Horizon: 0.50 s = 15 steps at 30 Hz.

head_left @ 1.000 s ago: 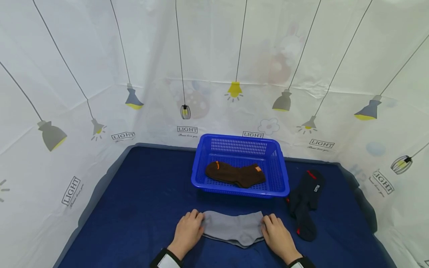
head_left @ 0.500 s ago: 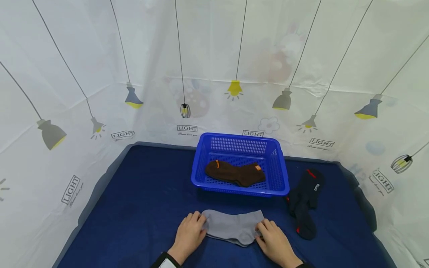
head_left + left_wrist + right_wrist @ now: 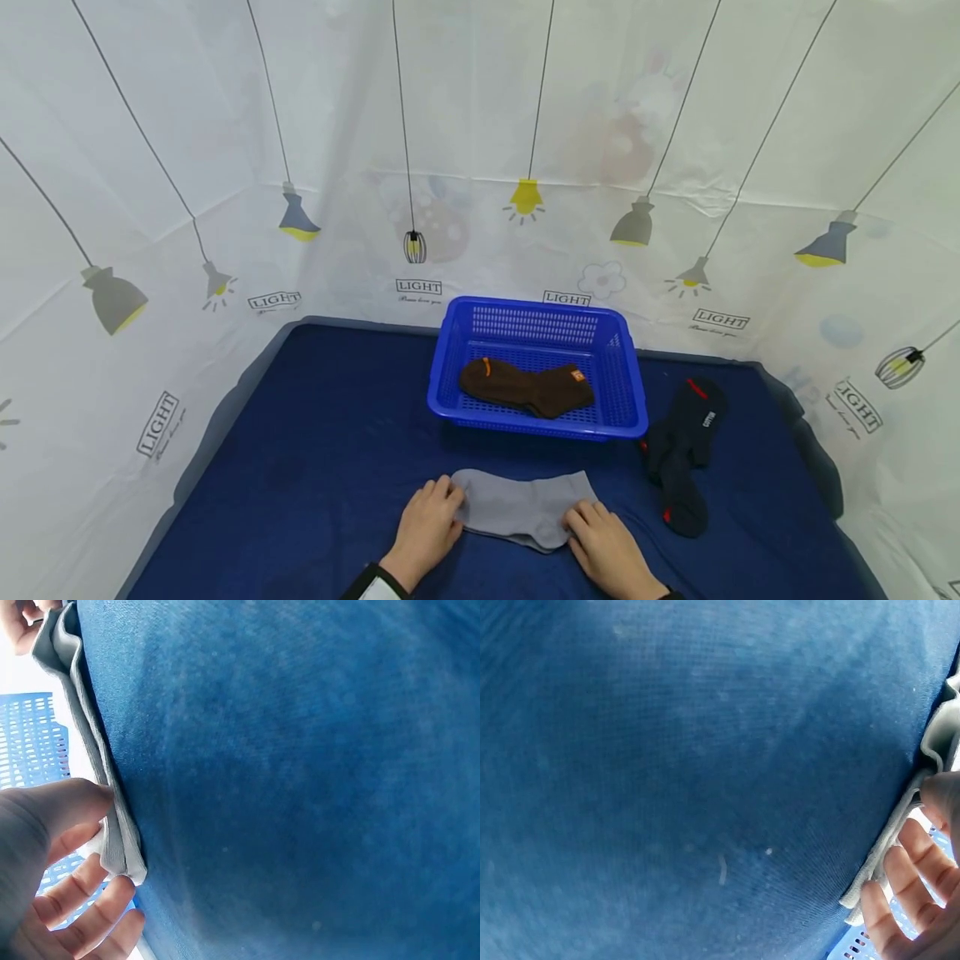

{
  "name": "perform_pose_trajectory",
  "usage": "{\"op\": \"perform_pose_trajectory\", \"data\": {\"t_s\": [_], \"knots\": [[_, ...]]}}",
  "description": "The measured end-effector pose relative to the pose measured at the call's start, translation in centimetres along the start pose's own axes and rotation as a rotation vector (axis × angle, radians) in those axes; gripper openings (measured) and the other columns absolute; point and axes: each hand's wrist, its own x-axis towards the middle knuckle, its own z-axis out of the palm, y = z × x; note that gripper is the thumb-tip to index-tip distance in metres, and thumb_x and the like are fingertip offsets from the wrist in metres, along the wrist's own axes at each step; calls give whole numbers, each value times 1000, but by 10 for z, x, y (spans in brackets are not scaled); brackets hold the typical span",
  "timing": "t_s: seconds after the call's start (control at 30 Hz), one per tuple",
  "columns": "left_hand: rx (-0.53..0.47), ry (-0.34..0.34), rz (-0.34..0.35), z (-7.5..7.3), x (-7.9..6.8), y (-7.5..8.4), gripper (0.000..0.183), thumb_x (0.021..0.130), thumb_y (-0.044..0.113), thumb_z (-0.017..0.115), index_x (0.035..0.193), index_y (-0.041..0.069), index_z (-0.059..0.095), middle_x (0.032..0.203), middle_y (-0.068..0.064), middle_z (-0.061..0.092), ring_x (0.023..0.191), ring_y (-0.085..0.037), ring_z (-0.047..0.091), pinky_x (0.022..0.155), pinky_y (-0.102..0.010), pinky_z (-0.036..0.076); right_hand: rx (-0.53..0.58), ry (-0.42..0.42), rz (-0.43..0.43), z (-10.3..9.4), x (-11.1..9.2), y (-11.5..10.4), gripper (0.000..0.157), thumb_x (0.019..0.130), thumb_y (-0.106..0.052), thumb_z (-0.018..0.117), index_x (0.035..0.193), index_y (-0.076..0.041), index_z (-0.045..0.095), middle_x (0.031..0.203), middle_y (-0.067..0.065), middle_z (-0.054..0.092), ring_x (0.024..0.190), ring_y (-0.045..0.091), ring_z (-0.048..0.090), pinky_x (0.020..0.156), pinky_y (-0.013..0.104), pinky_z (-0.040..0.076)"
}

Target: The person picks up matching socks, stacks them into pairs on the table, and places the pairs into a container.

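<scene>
A pair of grey socks (image 3: 517, 506), one laid over the other, lies flat across the dark blue cloth. My left hand (image 3: 427, 525) pinches the toe end; in the left wrist view its thumb (image 3: 82, 802) lies on the layered edge. At the cuff end, my right hand (image 3: 609, 546) has its thumb and fingers around the lower corner, as the right wrist view of that hand (image 3: 922, 877) also shows. The two stacked layers (image 3: 90, 720) show along the near edge. Part of the cuff is hidden behind the right fingers.
Behind the socks stands a blue plastic basket (image 3: 536, 427) holding brown socks (image 3: 525, 388) with orange marks. Black socks (image 3: 682, 458) with red patches lie right of it. A white curtain (image 3: 480, 125) printed with lamps surrounds the table (image 3: 300, 450).
My right hand has slid left, from the outer cuff edge to the lower cuff corner. My left hand stays at the toe end, shifting only slightly right. The socks lie nearly unmoved.
</scene>
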Motion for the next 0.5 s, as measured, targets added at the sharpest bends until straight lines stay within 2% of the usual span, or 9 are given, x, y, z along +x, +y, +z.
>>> {"op": "perform_pose_trajectory", "data": {"t_s": [0.2,0.5], "knots": [[12,-6,16,3,1,0,18,64,16,77,75,19,63,81,2,47,68,-15,45,58,-28,37,-27,-16,-16,-2,0,2,14,81,-16,65,82,-23,53,81,-11,42,72,8,40,55,21,30],[30,52,37,0,2,-2,17,61,15,75,69,18,60,77,2,48,66,-17,46,55,-28,37,-82,-15,-30,-4,-3,5,18,80,-17,66,78,-25,51,78,-10,41,68,8,37,54,21,27]]}}
